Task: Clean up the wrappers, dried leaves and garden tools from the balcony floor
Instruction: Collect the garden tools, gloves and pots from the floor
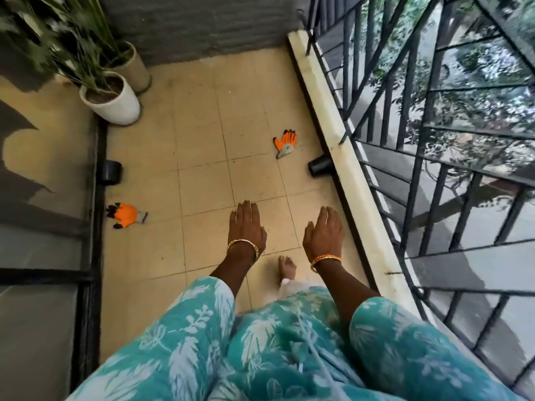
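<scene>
Hands extended palm-down over floor (202,175), fingers straight, holding nothing: left hand (246,227), right hand (324,233); two gloves (285,143) lie apart.

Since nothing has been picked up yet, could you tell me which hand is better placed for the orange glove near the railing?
Right, probably. The right hand is empty and on the glove by the railing's side; the left hand, also empty, sits further left.

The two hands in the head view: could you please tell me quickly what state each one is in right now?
Left hand: open, fingers straight, holding nothing.
Right hand: open, fingers straight and together, holding nothing.
</scene>
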{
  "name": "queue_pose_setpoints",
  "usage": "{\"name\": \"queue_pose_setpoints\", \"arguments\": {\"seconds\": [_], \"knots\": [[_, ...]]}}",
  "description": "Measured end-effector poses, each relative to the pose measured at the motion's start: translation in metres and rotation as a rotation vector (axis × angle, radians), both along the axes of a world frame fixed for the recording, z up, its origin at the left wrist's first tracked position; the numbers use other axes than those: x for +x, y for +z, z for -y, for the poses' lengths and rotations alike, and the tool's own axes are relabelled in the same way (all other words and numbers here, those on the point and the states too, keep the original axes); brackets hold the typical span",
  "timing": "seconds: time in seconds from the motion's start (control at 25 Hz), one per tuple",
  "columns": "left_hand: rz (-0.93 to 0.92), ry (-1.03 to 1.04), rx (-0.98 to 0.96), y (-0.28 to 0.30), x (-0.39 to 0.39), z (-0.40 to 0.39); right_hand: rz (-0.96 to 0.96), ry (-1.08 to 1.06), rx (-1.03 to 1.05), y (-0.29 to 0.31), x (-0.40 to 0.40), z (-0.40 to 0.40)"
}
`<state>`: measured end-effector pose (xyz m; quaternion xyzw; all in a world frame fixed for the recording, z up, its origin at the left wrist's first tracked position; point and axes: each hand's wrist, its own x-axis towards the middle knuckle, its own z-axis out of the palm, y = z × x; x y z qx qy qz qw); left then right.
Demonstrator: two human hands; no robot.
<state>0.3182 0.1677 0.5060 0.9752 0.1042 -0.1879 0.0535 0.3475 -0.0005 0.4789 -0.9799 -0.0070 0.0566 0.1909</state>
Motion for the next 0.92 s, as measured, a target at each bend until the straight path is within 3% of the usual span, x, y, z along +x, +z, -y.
{"name": "queue_pose_setpoints", "arguments": {"seconds": [0.52, 0.76, 0.92], "knots": [[-0.022, 0.136, -0.098, -0.042, 0.267, -0.023, -0.029, -0.066, -0.046, -0.014, 0.292, -0.008], [-0.128, 0.235, -0.275, -0.095, 0.409, -0.062, -0.198, -0.140, -0.028, -0.062, 0.430, -0.042], [-0.214, 0.425, -0.369, -0.155, 0.483, -0.074, -0.323, -0.206, 0.002, -0.136, 0.508, -0.064]]}}
